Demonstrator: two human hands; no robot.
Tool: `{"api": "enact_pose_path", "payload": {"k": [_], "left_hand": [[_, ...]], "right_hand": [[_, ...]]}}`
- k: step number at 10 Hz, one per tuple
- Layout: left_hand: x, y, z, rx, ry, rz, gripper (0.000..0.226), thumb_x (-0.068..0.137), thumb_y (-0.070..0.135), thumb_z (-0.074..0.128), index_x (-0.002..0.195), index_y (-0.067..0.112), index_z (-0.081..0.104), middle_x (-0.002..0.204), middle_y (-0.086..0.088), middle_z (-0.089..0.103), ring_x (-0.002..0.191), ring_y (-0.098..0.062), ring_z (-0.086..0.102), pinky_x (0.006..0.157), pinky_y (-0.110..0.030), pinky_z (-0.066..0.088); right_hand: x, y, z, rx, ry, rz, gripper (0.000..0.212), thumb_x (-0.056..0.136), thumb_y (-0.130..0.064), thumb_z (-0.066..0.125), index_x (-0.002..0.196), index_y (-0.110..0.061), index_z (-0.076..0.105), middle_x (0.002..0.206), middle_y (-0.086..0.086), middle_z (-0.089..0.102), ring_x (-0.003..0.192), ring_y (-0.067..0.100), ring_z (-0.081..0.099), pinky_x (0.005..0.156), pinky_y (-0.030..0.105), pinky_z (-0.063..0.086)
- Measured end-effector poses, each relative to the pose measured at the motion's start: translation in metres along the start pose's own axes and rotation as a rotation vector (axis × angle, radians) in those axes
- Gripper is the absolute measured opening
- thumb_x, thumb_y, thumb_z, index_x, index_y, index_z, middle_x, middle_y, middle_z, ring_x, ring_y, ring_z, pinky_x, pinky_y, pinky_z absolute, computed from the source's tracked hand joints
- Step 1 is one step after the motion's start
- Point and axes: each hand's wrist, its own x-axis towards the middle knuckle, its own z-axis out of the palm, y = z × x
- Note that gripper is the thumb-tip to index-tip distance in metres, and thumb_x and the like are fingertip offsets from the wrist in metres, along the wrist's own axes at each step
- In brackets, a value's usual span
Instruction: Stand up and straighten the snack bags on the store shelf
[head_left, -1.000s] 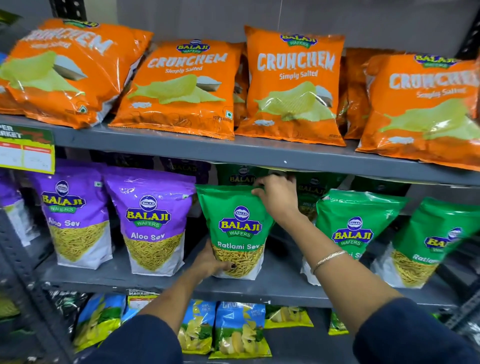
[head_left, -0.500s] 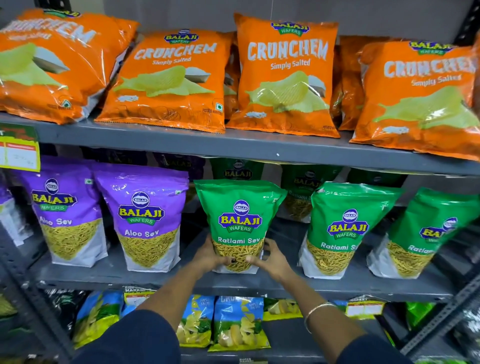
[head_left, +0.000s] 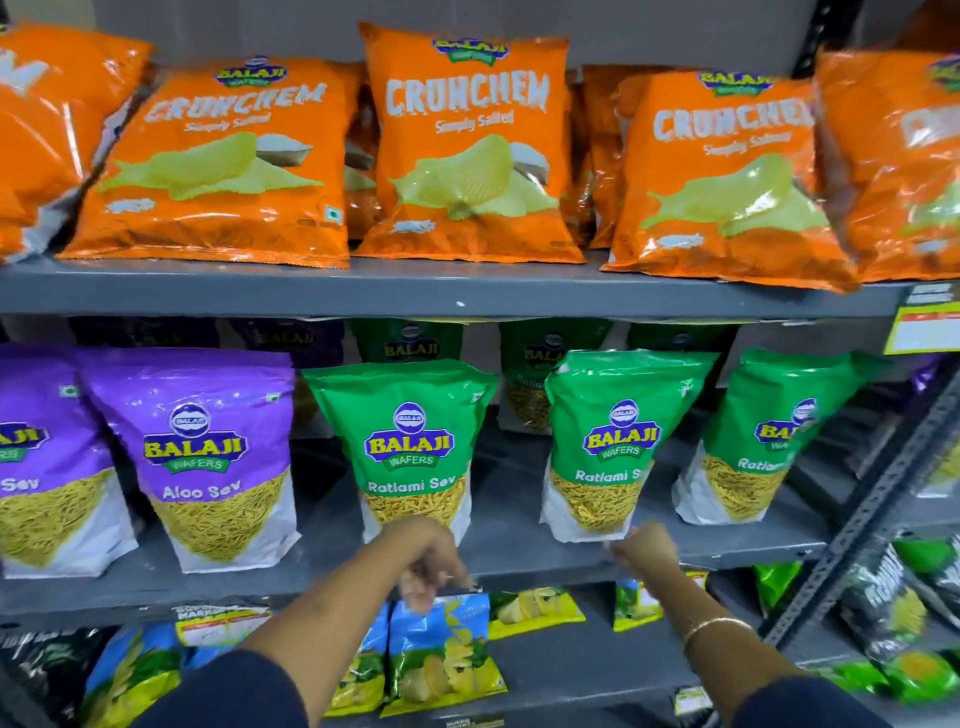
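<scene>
Green Ratlami Sev bags stand upright on the middle shelf (head_left: 519, 535): one in the centre (head_left: 410, 447), one to its right (head_left: 618, 441), and a third (head_left: 769, 441) leaning a little. Purple Aloo Sev bags (head_left: 202, 457) stand at the left. My left hand (head_left: 426, 561) hangs at the shelf's front edge below the centre green bag, fingers loose and blurred, holding nothing. My right hand (head_left: 647, 548) is at the shelf edge by the lower corner of the second green bag, with nothing in it. Whether it touches the bag is unclear.
Orange Crunchem bags (head_left: 467, 145) lean along the top shelf (head_left: 415, 296). More green and purple bags stand behind the front row. Blue chip bags (head_left: 441, 654) lie on the lower shelf. A slotted metal upright (head_left: 872, 499) and a yellow price tag (head_left: 924, 327) are at the right.
Both hands have let go of the centre green bag and dropped to the shelf edge. The right hand has moved right, under the second green bag. The view has shifted right.
</scene>
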Motion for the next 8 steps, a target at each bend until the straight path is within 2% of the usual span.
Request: {"api": "enact_pose_path", "payload": {"k": [1,2,3,4,5,6,7,8], "left_hand": [[0.019,0.071,0.016,-0.268,0.368,0.451,0.074,0.079,0.028,0.068,0.137,0.003,0.029,0.132,-0.009,0.05,0.114,-0.022,0.055,0.087,-0.037,0.049],[0.031,0.111,0.028,-0.426,0.542,0.584,0.087,0.067,0.025,0.079,0.137,0.007,0.029,0.141,-0.011,0.046,0.127,-0.026,0.046,0.103,-0.039,0.043],[0.044,0.132,0.037,-0.652,0.654,0.625,0.087,0.061,0.008,0.083,0.133,0.009,0.035,0.133,-0.013,0.055,0.122,-0.027,0.053,0.104,-0.042,0.045],[0.041,0.133,0.039,-0.682,0.745,0.576,0.087,0.062,0.006,0.082,0.135,0.008,0.034,0.131,-0.012,0.057,0.121,-0.026,0.054,0.1,-0.036,0.046],[0.034,0.131,0.044,-0.704,0.737,0.538,0.087,0.067,0.003,0.078,0.138,0.007,0.028,0.135,-0.013,0.053,0.125,-0.027,0.05,0.097,-0.032,0.045],[0.032,0.133,0.043,-0.688,0.718,0.5,0.089,0.069,0.005,0.078,0.139,0.006,0.024,0.14,-0.015,0.048,0.129,-0.028,0.045,0.105,-0.039,0.042],[0.016,0.133,0.049,-0.574,0.823,0.437,0.098,0.068,0.02,0.079,0.141,0.002,0.017,0.147,-0.019,0.031,0.137,-0.032,0.032,0.112,-0.042,0.033],[-0.007,0.126,0.055,-0.503,1.18,0.515,0.086,0.073,0.032,0.072,0.138,0.004,0.023,0.145,-0.017,0.03,0.136,-0.032,0.032,0.11,-0.041,0.033]], "right_hand": [[0.023,0.008,-0.05,0.25,-0.076,-0.115,0.083,0.07,-0.005,0.079,0.137,0.004,0.031,0.138,0.023,0.045,0.122,0.036,0.047,0.092,0.043,0.043],[0.036,0.003,-0.062,0.191,-0.241,-0.244,0.103,0.068,-0.015,0.081,0.146,-0.004,0.015,0.148,0.014,0.034,0.137,0.033,0.035,0.102,0.037,0.037],[0.048,0.003,-0.052,0.228,-0.281,-0.37,0.095,0.061,-0.02,0.085,0.138,-0.01,0.031,0.138,0.011,0.049,0.132,0.032,0.043,0.107,0.042,0.039],[0.048,0.002,-0.048,0.259,-0.241,-0.4,0.087,0.065,-0.013,0.083,0.135,-0.006,0.034,0.134,0.015,0.053,0.127,0.032,0.048,0.103,0.042,0.042],[0.041,0.001,-0.048,0.274,-0.274,-0.424,0.084,0.066,-0.011,0.082,0.133,-0.001,0.034,0.134,0.017,0.052,0.126,0.032,0.049,0.094,0.034,0.042],[0.035,-0.001,-0.053,0.33,-0.313,-0.461,0.103,0.054,-0.027,0.086,0.136,0.0,0.028,0.139,0.018,0.045,0.131,0.033,0.043,0.099,0.035,0.04],[0.012,-0.008,-0.067,0.307,-0.011,-0.556,0.108,0.065,-0.044,0.078,0.145,-0.005,0.017,0.151,0.016,0.026,0.141,0.031,0.023,0.113,0.045,0.029],[-0.011,-0.017,-0.085,0.251,0.381,-0.759,0.091,0.076,-0.058,0.058,0.142,-0.008,0.022,0.149,0.014,0.026,0.139,0.028,0.022,0.113,0.042,0.027]]}}
